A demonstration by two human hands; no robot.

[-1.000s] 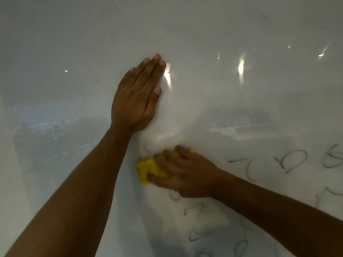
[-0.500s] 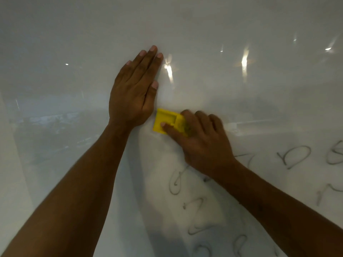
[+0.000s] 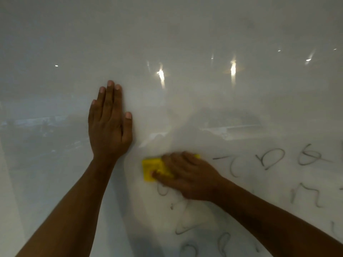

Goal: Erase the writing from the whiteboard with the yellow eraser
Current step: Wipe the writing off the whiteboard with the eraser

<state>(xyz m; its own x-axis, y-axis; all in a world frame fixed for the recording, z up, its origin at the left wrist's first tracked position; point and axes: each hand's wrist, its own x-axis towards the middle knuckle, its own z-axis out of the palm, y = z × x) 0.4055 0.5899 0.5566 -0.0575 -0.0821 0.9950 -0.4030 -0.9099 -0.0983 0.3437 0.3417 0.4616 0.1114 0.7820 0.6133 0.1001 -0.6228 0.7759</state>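
The glossy whiteboard [image 3: 185, 43] fills the view. My right hand [image 3: 187, 177] presses the yellow eraser [image 3: 151, 168] flat against the board, fingers covering its right part. Dark marker writing [image 3: 271, 160] runs to the right of the eraser, and more letters [image 3: 183, 229] lie below it; one stroke sits just under my right hand. My left hand [image 3: 109, 123] rests flat on the board up and to the left of the eraser, fingers together and pointing up, holding nothing.
Bright light reflections [image 3: 161, 76] glare on the board above my hands. The board's left edge [image 3: 5, 182] meets a pale surface at the far left. The area above and left of the eraser shows faint smears only.
My right hand has swept the eraser down from beside my left hand to a lower spot. The view has shifted, so my left hand appears lower in the frame, still flat on the board.
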